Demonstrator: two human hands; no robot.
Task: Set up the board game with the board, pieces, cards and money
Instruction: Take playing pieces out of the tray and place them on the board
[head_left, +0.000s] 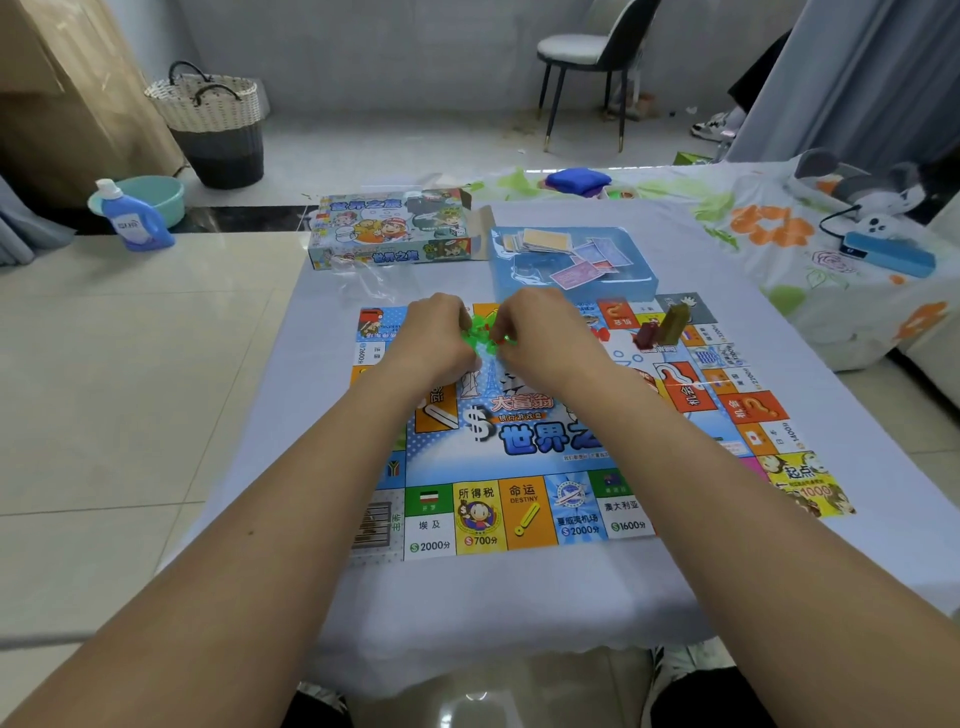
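Observation:
The colourful game board (524, 447) lies flat on the cloth-covered table (322, 415). Over its far middle, my left hand (434, 338) and my right hand (535, 332) meet, both with curled fingers pinching a cluster of small green plastic pieces (480, 338); a few red bits show among them. A dark red piece (647, 335) and an olive piece (675, 323) stand on the board's far right. A blue tray (571, 260) beyond the board holds cards and paper money. The game box (389, 228) lies at the far left.
A clear plastic bag (363, 278) lies between box and board. A patterned bedspread with a blue device (888, 257) is at the right. On the floor are a detergent bottle (136, 218), a basin, a woven basket (213, 124) and a chair (587, 67).

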